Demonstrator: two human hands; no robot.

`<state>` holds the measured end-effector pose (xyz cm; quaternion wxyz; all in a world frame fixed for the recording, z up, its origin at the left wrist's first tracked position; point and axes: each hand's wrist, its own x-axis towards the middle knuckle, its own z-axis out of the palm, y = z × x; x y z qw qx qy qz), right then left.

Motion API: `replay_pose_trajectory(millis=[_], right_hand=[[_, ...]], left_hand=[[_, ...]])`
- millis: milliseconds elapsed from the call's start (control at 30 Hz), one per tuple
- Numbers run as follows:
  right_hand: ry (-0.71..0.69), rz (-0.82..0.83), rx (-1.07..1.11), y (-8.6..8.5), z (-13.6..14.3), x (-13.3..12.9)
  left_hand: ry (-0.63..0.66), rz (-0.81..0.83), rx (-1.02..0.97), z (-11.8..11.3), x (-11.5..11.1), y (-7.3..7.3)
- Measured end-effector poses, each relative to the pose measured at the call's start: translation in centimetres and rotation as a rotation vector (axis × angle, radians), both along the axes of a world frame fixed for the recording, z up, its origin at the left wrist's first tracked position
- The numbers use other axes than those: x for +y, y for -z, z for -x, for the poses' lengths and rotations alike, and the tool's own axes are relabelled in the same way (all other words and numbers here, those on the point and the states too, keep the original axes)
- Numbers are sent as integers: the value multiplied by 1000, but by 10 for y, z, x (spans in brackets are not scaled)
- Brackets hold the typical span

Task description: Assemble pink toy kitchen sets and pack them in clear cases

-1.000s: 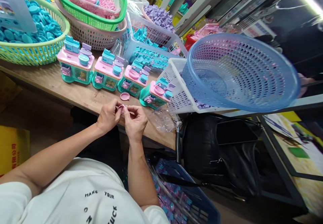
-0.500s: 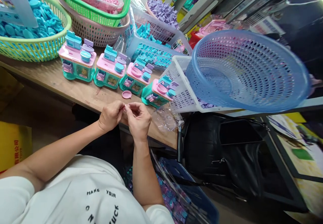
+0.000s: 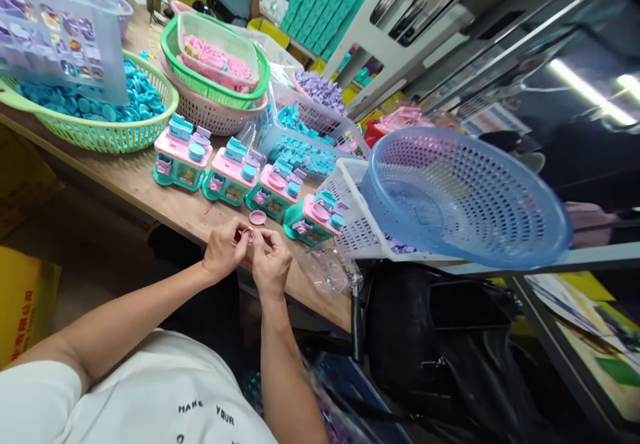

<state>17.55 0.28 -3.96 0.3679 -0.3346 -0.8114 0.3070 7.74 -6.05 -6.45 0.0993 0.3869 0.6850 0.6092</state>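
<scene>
My left hand (image 3: 223, 252) and my right hand (image 3: 271, 262) meet at the front edge of the wooden table (image 3: 187, 214). Their fingertips are pinched together on a small pink plastic piece (image 3: 249, 233), mostly covered by the fingers. Just beyond it a pink toy pan (image 3: 258, 217) lies flat on the table. Several pink and teal toy kitchens stand in a slanting row behind. The nearest toy kitchen (image 3: 313, 219), at the right end, has a pink pan on top; the leftmost toy kitchen (image 3: 181, 157) carries a blue round piece.
A green basket (image 3: 107, 136) of blue parts stands at left. Behind the row are a bright green basket (image 3: 215, 87) with pink parts and a clear-blue basket (image 3: 300, 157). A large blue basket (image 3: 465, 197) tilts over a white crate (image 3: 353, 221). Clear plastic (image 3: 327, 267) lies right of my hands.
The camera view has tilted upward, so the table and toys appear lower. Both hands still pinch together; more of the pink piece shows between the fingers.
</scene>
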Motion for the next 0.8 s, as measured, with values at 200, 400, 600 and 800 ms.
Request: replay_pose_trajectory(millis=[200,400,600,800], right_hand=[[-242,-426,-98,-21,45,9],[-234,-603,-272,-37,107,54],[-239,-714,-490,-45,125,71],[-238,-763,-551,-48,126,65]], left_hand=[[-85,-41,-315,56,0,-45],[-179,191,143,108,-2,-73],[-11,424,612,125,2,-83],[146,558,820,132,9,-87]])
